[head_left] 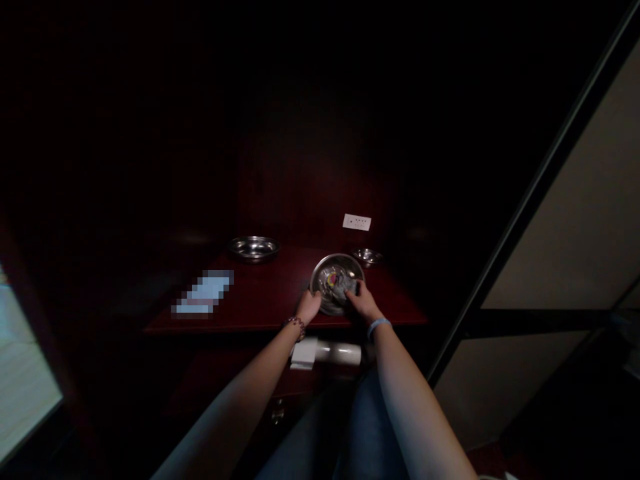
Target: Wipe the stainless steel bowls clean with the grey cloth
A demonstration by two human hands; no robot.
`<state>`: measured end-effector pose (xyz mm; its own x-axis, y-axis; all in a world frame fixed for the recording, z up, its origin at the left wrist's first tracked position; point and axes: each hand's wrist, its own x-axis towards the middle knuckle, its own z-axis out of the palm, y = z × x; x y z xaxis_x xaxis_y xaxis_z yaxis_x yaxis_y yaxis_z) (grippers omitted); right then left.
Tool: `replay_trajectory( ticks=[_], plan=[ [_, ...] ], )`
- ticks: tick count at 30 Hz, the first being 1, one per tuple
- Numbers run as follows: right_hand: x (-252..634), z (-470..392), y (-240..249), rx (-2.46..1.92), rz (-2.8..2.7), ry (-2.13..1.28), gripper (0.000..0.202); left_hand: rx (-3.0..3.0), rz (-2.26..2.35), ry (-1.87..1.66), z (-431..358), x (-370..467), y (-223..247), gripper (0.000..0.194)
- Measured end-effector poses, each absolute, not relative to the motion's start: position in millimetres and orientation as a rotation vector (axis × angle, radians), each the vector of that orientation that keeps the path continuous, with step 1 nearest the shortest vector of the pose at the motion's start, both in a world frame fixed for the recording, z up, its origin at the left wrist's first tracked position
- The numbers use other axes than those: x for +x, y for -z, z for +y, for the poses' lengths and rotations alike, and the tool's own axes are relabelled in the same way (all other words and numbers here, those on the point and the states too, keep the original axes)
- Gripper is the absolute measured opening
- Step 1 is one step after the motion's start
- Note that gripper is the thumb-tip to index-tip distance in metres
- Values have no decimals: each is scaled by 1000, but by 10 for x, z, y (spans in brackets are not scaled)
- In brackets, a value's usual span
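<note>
A round metal bowl (338,257) is tilted toward me at the front of the dark red shelf. My left hand (309,307) is closed on its near left rim. Inside the bowl lies a crumpled grey, partly see-through item (344,285), perhaps plastic, with a small yellow and pink patch (332,279) beside it. At the bowl's right side, my right hand (364,303) pinches the edge of this crumpled item. Whether it also grips the rim is hard to see in the dim light.
A wide metal bowl (254,248) stands at the back left of the shelf (270,300), and a smaller one (367,256) at the back right. A blurred pale sheet (204,292) lies left. Below are a white cylinder (338,353) and a white box (303,353).
</note>
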<state>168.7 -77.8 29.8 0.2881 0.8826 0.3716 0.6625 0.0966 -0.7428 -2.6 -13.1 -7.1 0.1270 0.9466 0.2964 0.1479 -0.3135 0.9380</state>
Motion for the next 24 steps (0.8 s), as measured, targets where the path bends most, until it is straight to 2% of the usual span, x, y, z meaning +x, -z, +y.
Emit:
replay_trajectory(
  ticks=[6,11,14,19,24],
  plan=[
    [1535,-949,-503,-1861,-1772,337,40,1608,1086,-1276,-124,-15,66,28],
    [1362,-968,-598,-1834,-1954,604,41,1601,1075,-1263,-110,-6,92,27],
    [1351,-948,-585,-1843,-2015,612,40,1613,1086,-1257,-119,-3,93,25],
    [1272,-920,-489,-2107,-1932,427,40,1637,1107,-1243,-126,0,91,25],
    [1156,-917,-398,-2162,-1862,256,27,1597,1110,-1266,-110,9,80,25]
  ],
)
